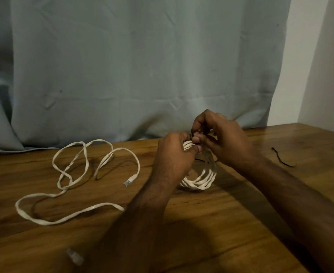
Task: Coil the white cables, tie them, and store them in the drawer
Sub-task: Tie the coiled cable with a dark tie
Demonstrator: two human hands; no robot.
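1. The coiled white cable (200, 180) stands on edge on the wooden bench (211, 223), right of centre, its lower loops touching the bench surface.
2. The left hand (174, 154) grips the top of the coil; its fingers are curled round the bundled loops, and the grip is clamped on the cable.
3. The right hand (219, 138) is just above and right of the left hand, touching it. Its thumb and fingers pinch a thin dark tie (194, 133) at the top of the coil; the grip is closed on the tie.
4. How far the tie passes round the coil cannot be told; the hands hide that part.
5. A second white cable (67, 180), flat and uncoiled, lies in loose loops on the left part of the bench. One clear plug (128, 181) rests near the centre, just left of the left forearm.
6. Another clear plug (74, 257) lies near the near edge of the bench, blurred.
7. A second dark tie (282, 158) lies on the bench at far right, well apart from the hands.
8. A grey-blue curtain (123, 66) hangs behind the far edge of the bench, its hem resting on the bench surface at left.
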